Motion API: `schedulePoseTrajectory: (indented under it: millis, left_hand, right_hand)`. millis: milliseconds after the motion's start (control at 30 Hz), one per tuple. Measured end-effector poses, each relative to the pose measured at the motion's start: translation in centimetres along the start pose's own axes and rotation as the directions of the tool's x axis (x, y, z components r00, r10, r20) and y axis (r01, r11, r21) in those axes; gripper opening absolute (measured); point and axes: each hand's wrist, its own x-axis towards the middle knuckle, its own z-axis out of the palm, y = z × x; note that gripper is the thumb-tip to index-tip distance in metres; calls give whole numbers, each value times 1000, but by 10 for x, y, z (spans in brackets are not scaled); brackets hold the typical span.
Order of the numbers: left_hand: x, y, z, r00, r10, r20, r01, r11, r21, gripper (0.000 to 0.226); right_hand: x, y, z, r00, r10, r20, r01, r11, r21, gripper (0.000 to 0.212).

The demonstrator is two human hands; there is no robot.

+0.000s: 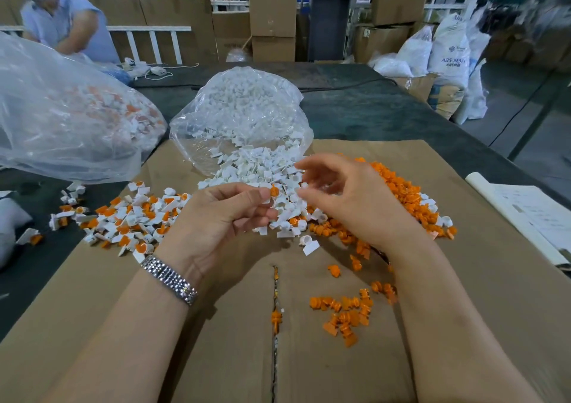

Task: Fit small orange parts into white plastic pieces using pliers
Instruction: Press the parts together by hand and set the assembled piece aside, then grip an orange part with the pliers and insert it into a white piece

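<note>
We saw both hands raised over a flattened sheet of cardboard that covered the near part of the dark worktop. The left hand had its fingers curled, and between thumb and forefinger it pinched a white plastic piece with a small orange part sitting at its top. On that wrist was a metal watch band.

The right hand hovered just to the right of the pinched piece; its fingers were bent loosely and a little spread, and we could not tell if they held anything (the fingertips were blurred against the white pieces behind).

Relative to the cardboard, a heap of white pieces lay at its far middle, spilling out from a clear plastic bag. A pile of loose orange parts lay at its far right, and a smaller group of orange parts lay nearer to us, right of the middle seam. Over its left edge were spread white pieces already fitted with orange. Beyond the far left corner stood a second big clear bag with mixed white and orange pieces. A white paper sheet lay at the right edge. At the far side of the worktop, another person was busy.
</note>
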Motion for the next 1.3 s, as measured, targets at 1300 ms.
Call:
schedulePoseTrajectory:
  millis: [1300]
  left_hand:
    - [1, 5, -6, 985, 114, -128, -111, 993, 28, 8]
  right_hand:
    - [-8, -41, 7, 857, 286, 428, -332, 943, 33, 33]
